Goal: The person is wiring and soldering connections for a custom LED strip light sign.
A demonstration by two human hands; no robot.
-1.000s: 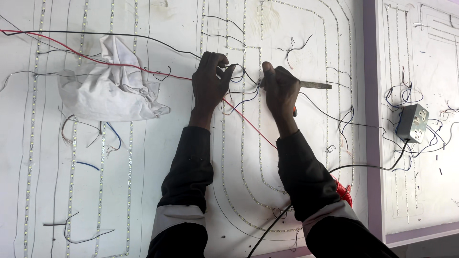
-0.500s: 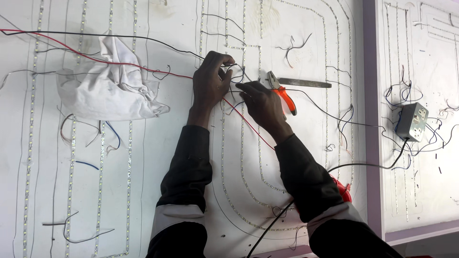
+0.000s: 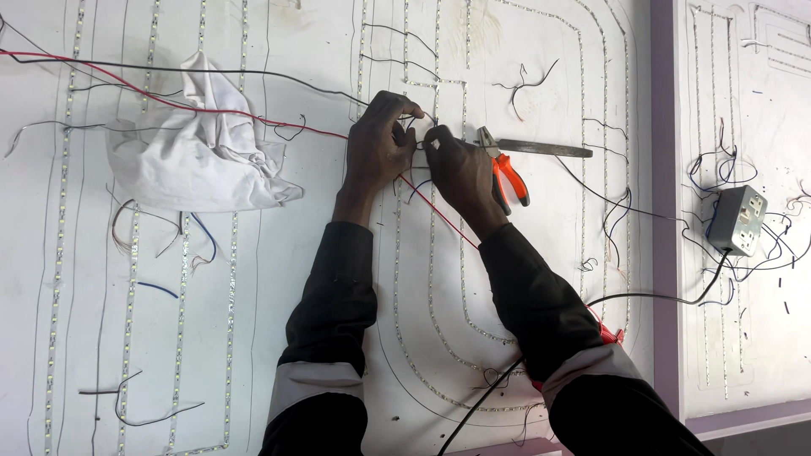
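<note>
Wire: thin red lead (image 3: 427, 198), light, floppy; looks best pinched near its end.
Left hand (image 3: 378, 145): fingertips pinching wire.
Right hand (image 3: 456, 165): pinching alongside, pliers (image 3: 504, 169) just beside.

A crumpled white cloth (image 3: 190, 148) lies at left, a grey socket box (image 3: 737, 220) at right amid loose wires.
</note>
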